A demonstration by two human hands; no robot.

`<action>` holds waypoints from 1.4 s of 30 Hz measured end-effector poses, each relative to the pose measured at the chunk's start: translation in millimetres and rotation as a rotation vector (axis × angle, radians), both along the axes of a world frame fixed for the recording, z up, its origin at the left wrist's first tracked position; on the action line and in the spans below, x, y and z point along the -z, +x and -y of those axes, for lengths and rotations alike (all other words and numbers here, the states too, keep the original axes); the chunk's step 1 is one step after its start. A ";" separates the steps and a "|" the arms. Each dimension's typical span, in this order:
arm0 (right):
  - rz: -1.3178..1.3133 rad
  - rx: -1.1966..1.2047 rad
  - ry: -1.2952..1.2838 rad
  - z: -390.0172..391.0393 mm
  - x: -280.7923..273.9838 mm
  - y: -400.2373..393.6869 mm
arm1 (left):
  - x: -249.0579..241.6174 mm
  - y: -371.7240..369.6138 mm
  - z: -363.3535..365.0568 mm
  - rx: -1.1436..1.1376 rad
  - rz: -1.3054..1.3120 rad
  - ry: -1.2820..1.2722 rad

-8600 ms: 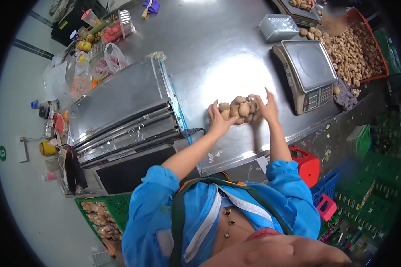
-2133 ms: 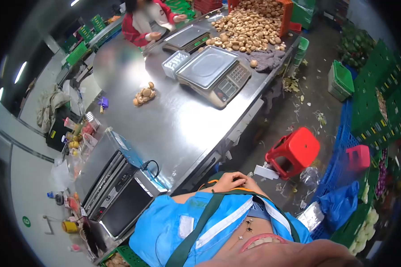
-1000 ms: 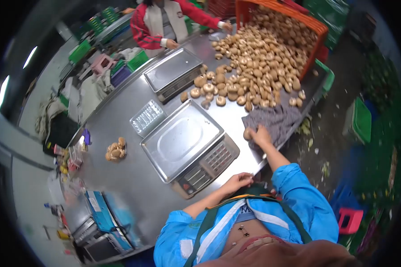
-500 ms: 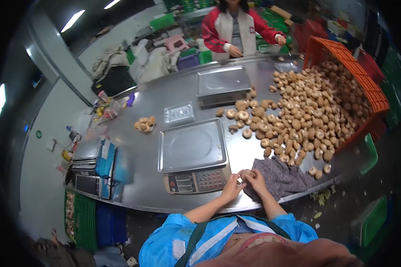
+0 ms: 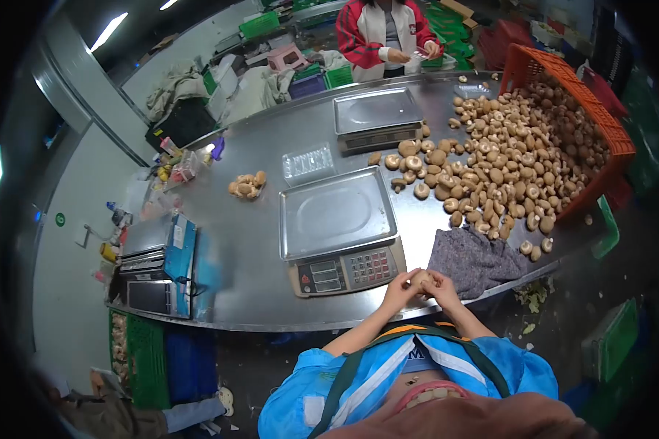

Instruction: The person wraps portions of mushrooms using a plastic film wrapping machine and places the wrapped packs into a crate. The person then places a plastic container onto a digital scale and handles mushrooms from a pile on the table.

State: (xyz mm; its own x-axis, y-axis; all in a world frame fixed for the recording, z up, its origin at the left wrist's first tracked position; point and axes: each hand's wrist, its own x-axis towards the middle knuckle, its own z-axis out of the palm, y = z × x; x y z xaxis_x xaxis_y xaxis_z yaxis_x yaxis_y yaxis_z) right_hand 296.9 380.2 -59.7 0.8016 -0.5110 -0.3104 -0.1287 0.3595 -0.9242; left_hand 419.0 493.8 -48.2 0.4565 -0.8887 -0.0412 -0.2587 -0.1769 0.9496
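Observation:
My left hand (image 5: 400, 287) and my right hand (image 5: 441, 286) meet at the near edge of the steel table (image 5: 256, 241), fingers closed together around one brown mushroom (image 5: 420, 277). They sit just in front of the digital scale (image 5: 340, 227), between its keypad and a grey cloth (image 5: 472, 256). A big heap of mushrooms (image 5: 501, 161) spills from a tipped orange crate (image 5: 589, 124) to the right. A wrapped pack of mushrooms (image 5: 246, 185) lies far left on the table.
A second scale (image 5: 377, 117) and a clear plastic tray (image 5: 309, 162) stand farther back. A wrapping machine (image 5: 157, 263) occupies the table's left end. Another person in a red and white jacket (image 5: 388, 33) works at the far side. Green crates stand on the floor.
My hands have drawn back toward me with the mushroom picked off the cloth, both now closed on it. The view has swung from the wrapping machine to the scale.

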 end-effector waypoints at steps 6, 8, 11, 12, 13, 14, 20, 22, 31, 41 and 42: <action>0.012 -0.124 -0.076 -3.7 -19.4 -28.0 | 15.5 -3.0 -0.4 0.071 -0.545 -0.144; 0.018 -0.153 -0.041 -5.1 -28.6 -28.2 | 8.5 -5.6 -4.1 0.065 -0.609 -0.148; 0.075 0.036 -0.049 -8.5 -22.8 -27.5 | 10.6 -10.1 -0.2 -0.044 -0.772 -0.264; 0.087 0.031 -0.046 -10.8 -26.7 -22.0 | 11.8 -11.7 2.6 -0.075 -0.783 -0.304; 0.070 0.118 0.064 -14.6 -30.9 -17.0 | 13.6 -10.3 4.3 -0.092 -0.806 -0.325; 0.044 0.207 0.178 -17.5 -33.0 -14.4 | 16.5 -10.1 4.1 -0.110 -0.835 -0.343; 0.118 0.138 0.276 27.1 1.9 -5.5 | 12.8 -6.0 24.0 -0.179 -1.048 -0.278; 0.102 0.145 0.203 46.7 -8.7 -3.6 | 7.0 -6.5 39.1 -0.257 -0.876 -0.258; -0.155 0.584 -0.879 284.7 27.5 -22.8 | -6.1 20.3 52.2 -0.552 -0.588 -0.157; 0.072 0.424 -0.790 211.1 -65.5 186.7 | -70.5 246.3 -31.7 -0.948 0.011 -0.399; 0.355 0.203 -0.580 210.2 -49.2 226.4 | -73.7 275.1 -32.5 -0.870 0.046 -0.407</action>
